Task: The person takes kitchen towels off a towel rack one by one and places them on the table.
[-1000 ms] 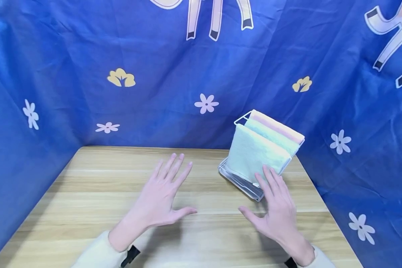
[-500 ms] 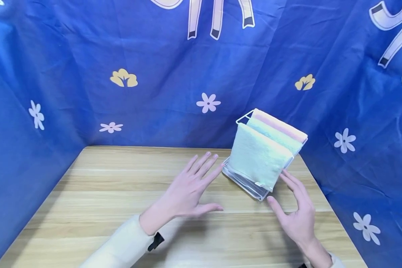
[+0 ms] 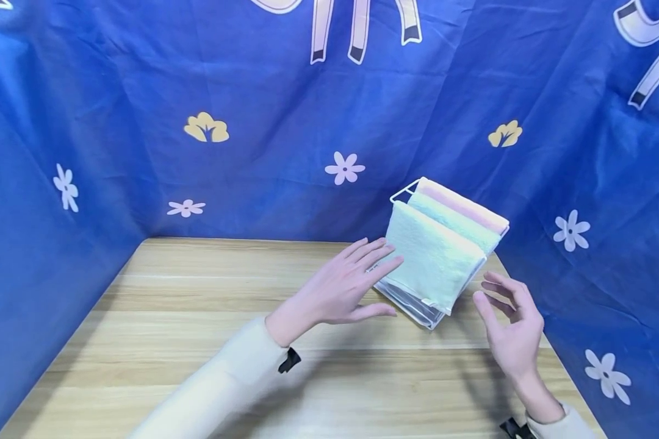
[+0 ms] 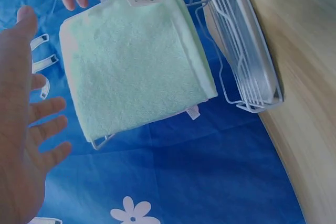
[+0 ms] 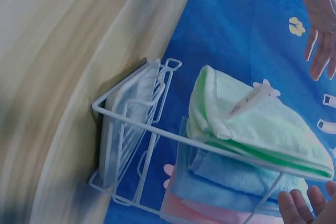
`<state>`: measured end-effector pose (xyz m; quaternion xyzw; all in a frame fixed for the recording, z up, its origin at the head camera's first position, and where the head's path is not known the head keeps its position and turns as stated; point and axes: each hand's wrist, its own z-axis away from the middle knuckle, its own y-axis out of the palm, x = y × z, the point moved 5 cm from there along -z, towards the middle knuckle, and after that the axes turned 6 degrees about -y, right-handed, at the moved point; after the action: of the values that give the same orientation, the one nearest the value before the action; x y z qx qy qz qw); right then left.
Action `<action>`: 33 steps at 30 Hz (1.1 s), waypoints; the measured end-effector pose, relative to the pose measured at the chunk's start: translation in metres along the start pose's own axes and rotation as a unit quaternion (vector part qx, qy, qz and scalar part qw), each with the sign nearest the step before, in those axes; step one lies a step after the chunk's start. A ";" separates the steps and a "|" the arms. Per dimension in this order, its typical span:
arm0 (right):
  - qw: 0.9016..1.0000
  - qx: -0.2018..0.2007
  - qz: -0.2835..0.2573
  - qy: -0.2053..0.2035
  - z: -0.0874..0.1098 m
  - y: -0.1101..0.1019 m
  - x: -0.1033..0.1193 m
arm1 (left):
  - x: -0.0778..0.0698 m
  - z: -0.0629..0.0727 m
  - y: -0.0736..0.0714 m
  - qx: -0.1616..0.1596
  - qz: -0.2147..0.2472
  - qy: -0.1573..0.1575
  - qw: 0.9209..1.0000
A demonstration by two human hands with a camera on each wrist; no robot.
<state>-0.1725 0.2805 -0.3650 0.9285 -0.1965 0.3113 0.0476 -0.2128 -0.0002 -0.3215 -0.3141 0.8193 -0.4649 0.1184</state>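
Observation:
A white wire towel rack [image 3: 404,189] stands at the back right, with a pale green towel [image 3: 434,253] hanging at the front. Behind it hang a light blue towel [image 3: 454,218] and a pink towel [image 3: 464,203]. My left hand [image 3: 345,288], fingers spread, overlaps the green towel's left edge in the head view; the left wrist view shows a gap between them. To the right of the rack is my right hand [image 3: 513,329], its fingers loosely bent with nothing in them. In the right wrist view, its fingertips [image 5: 294,208] are close to the rack's upper bar.
A shallow tray [image 4: 257,40] sits in the rack's base on the wooden table [image 3: 208,341]. Blue cloth [image 3: 274,140] printed with flowers and animal legs rises behind the table and along both sides. A small tag [image 5: 249,103] hangs on the green towel.
My left hand has moved right and away from me, to the rack's left side. My right hand has shifted right from the towel's front to beside the rack, its fingers bending more.

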 end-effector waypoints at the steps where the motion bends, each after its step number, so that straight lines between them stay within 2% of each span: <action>1: 1.000 -0.007 -0.012 0.006 -0.003 -0.001 -0.001 | 0.000 -0.003 0.000 -0.002 0.001 0.003 1.000; 4: 0.999 -0.026 -0.035 0.029 -0.009 -0.005 -0.002 | 0.000 -0.013 0.000 -0.007 0.001 0.011 1.000; 9: 0.996 -0.047 -0.039 0.066 -0.016 -0.009 -0.006 | 0.000 -0.030 0.000 -0.012 -0.016 0.019 1.000; 14: 0.993 -0.053 -0.091 0.059 -0.022 -0.006 -0.007 | 0.000 -0.047 -0.001 -0.024 -0.034 0.027 0.999; 19: 0.987 -0.057 -0.141 0.055 -0.024 -0.002 -0.009 | 0.000 -0.063 0.001 -0.030 -0.024 0.026 0.999; 26: 0.985 -0.060 -0.144 0.078 -0.027 0.002 -0.015 | -0.002 -0.082 0.009 -0.015 -0.014 0.021 1.000; 33: 0.982 -0.054 -0.166 0.075 -0.031 0.007 -0.016 | -0.001 -0.098 0.013 -0.019 -0.016 0.012 1.000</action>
<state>-0.2042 0.2858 -0.3500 0.9183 -0.0526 0.3566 0.1635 -0.2649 0.0720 -0.2796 -0.3240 0.8241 -0.4547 0.0951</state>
